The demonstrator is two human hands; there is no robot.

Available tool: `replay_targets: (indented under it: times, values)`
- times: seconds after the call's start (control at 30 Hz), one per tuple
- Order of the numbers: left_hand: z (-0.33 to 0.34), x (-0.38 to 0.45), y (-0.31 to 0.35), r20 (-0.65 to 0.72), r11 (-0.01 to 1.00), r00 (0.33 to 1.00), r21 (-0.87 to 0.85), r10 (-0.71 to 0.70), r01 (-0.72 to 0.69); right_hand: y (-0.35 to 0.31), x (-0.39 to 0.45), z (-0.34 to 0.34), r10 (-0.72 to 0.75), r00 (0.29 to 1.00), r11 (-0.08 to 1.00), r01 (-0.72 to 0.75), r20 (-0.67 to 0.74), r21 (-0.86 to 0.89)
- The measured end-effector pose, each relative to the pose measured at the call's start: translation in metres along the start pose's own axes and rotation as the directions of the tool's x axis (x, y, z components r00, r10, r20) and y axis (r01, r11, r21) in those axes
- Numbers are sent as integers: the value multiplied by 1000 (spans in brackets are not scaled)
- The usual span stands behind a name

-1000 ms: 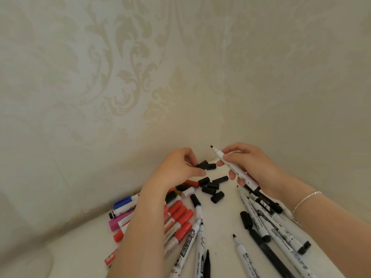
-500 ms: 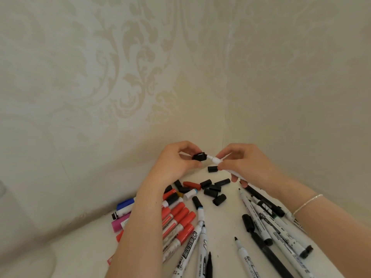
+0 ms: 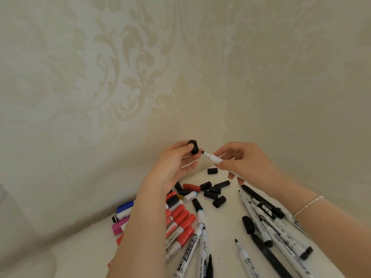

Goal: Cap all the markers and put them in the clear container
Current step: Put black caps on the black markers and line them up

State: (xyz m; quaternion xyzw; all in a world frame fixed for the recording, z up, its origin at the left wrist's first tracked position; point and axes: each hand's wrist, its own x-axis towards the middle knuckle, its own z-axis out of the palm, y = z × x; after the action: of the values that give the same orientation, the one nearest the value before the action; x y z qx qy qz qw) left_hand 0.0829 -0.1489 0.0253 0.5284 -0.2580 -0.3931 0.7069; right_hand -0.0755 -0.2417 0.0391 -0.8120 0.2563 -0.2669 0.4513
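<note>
My left hand (image 3: 172, 163), pinching a black cap (image 3: 193, 146), has tilted it off the tip it met half a second ago, while my right hand (image 3: 244, 162) grips the marker (image 3: 211, 157) just beside it: capping remains undone, container unseen.

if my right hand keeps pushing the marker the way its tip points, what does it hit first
Most likely the black cap pinched in your left hand. The marker in your right hand points at it, though depth is unclear.
</note>
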Motion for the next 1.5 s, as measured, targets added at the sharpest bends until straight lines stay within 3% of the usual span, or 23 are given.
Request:
replay_targets:
  times: [0.17,0.33,0.57,0.67,0.77,0.9,1.07,1.13,1.2,1.23,1.33,1.5]
  values:
    - [2,-2,1,35,1000,999,-26,-10,11,1,0,0,-8,1000,1000,7,-29,-3]
    - [1,-7,1,82,970,994,225,74,-91,-2,3,-3,-40,993,999,43,-109,26]
    - [3,-6,1,73,888,984,425,162,-177,-3,4,-5,-9,999,998,6,-48,-70]
    - [2,-7,1,113,751,967,612,226,-248,-3,4,-7,-10,1000,983,10,-2,-184]
    - [2,-8,2,170,593,964,762,204,-260,-4,4,-8,-2,1000,938,12,29,-346]
    - [2,-9,3,182,542,963,798,200,-263,-4,4,-9,-17,1000,917,20,12,-398]
    - [-5,-6,1,127,590,968,773,219,-234,-1,3,-8,-43,999,940,30,-32,-340]
    - [-8,-3,-2,8,756,978,633,209,-167,1,3,-8,-42,996,967,20,-81,-255]
    - [-7,-1,-5,-61,937,993,342,96,-70,1,3,-7,-44,995,983,27,-87,-181]
    - [-7,0,-6,-52,980,998,199,40,-29,1,2,-6,-53,996,985,39,-77,-166]
    - [-4,0,-6,19,999,999,-6,-51,51,1,3,-3,-70,996,982,60,-52,-177]
    - [4,-3,-2,61,995,993,4,-97,97,1,5,1,-82,995,980,71,-51,-183]
